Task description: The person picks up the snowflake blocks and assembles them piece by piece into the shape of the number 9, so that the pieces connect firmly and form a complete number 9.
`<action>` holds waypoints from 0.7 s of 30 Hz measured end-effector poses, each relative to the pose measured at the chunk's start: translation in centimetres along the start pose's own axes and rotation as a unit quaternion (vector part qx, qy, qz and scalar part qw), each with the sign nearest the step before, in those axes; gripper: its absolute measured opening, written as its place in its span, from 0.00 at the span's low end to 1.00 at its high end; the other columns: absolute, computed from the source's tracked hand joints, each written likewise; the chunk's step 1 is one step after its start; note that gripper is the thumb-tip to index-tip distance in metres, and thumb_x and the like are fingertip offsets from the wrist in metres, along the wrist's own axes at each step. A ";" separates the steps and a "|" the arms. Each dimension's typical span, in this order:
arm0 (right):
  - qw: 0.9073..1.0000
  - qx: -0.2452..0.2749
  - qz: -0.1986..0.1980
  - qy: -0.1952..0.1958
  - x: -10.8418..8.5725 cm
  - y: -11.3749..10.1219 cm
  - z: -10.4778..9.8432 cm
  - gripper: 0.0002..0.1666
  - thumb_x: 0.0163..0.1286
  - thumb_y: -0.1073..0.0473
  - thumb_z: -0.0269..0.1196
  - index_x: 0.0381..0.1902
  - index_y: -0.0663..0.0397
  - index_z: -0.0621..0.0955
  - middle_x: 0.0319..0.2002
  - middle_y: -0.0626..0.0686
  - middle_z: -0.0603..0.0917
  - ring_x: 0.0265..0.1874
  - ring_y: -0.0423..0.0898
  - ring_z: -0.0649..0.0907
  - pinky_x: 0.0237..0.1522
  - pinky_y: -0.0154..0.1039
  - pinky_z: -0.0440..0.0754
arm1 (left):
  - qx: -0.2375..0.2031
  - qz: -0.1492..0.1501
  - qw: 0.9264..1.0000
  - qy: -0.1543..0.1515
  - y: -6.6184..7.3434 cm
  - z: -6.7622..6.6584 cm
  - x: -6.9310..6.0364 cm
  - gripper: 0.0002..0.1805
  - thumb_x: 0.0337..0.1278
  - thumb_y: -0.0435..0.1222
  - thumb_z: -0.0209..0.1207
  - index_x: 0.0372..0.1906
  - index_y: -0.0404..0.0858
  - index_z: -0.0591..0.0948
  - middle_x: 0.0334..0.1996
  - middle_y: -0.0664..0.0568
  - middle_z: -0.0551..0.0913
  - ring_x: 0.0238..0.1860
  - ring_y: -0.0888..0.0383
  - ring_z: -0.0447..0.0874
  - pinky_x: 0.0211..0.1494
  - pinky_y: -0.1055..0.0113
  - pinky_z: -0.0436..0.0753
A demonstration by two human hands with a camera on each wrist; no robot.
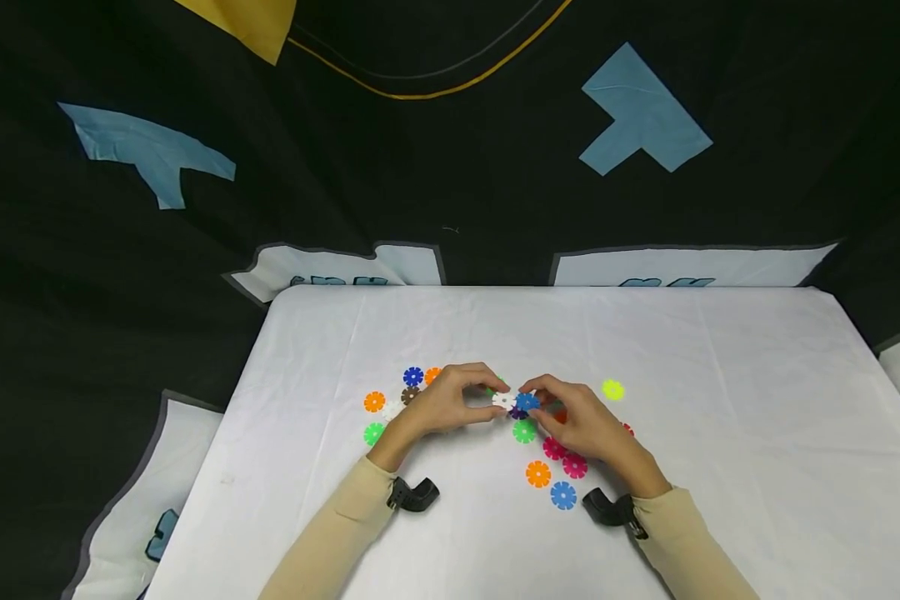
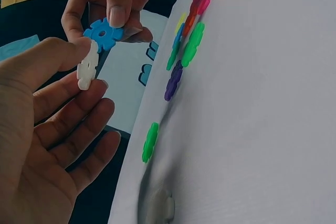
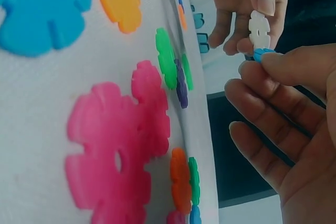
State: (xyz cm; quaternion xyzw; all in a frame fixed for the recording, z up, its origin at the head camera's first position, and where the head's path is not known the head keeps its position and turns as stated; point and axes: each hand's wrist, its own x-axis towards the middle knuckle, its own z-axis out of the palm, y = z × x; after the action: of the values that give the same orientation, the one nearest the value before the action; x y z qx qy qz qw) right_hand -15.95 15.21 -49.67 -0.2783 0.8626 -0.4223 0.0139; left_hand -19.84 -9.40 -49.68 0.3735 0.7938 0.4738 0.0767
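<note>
My left hand (image 1: 446, 404) pinches a white notched plastic disc (image 2: 87, 66) between thumb and fingers. In my right hand (image 1: 581, 421), thumb and fingertips pinch a blue notched disc (image 2: 105, 34) of the same flower-like shape. Both discs are held up above the table, edge to edge and turned at an angle to each other. Their rims meet; whether the notches interlock I cannot tell. Below the hands lie a purple disc (image 2: 174, 81) and a green disc (image 1: 524, 431). In the right wrist view, the white disc (image 3: 259, 30) stands over the blue one (image 3: 262, 53).
Several loose discs lie on the white-covered table (image 1: 757, 433): orange (image 1: 537, 474), blue (image 1: 563, 496) and pink (image 1: 574, 465) near the right hand, yellow (image 1: 612, 390) beyond it. By the left hand are dark blue (image 1: 413, 377), orange (image 1: 374, 402) and green (image 1: 373, 433) ones.
</note>
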 end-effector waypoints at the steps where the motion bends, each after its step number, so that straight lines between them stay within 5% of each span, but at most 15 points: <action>1: 1.000 0.002 -0.004 0.003 0.0 0.0 0.0 0.24 0.58 0.69 0.70 0.52 0.51 0.79 0.41 0.50 0.87 0.37 0.43 0.84 0.43 0.45 0.86 | -0.003 -0.001 1.000 0.000 0.0 0.0 0.0 0.14 0.51 0.36 0.72 0.45 0.41 0.86 0.42 0.54 0.87 0.43 0.60 0.81 0.49 0.55 0.83; 12: 0.998 0.039 -0.028 0.044 -0.1 0.5 0.2 0.21 0.60 0.71 0.69 0.50 0.52 0.79 0.42 0.48 0.87 0.35 0.39 0.82 0.41 0.42 0.85 | -0.062 -0.021 0.998 0.007 0.2 0.5 0.1 0.14 0.50 0.28 0.70 0.44 0.33 0.86 0.40 0.44 0.86 0.40 0.49 0.81 0.48 0.45 0.81; 21: 0.996 0.060 -0.041 0.042 0.1 0.6 0.3 0.20 0.60 0.72 0.68 0.49 0.54 0.79 0.42 0.51 0.86 0.35 0.40 0.84 0.42 0.43 0.86 | -0.066 -0.009 0.998 0.002 -0.2 0.3 0.1 0.14 0.52 0.34 0.70 0.46 0.38 0.87 0.41 0.53 0.87 0.40 0.59 0.82 0.45 0.59 0.83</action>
State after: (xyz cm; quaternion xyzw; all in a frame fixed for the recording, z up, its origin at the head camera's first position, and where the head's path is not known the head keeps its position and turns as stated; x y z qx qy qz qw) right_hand -16.21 15.28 -50.25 -0.2940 0.8234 -0.4848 -0.0225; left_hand -19.86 -9.21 -49.99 0.3596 0.7644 0.5250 0.1034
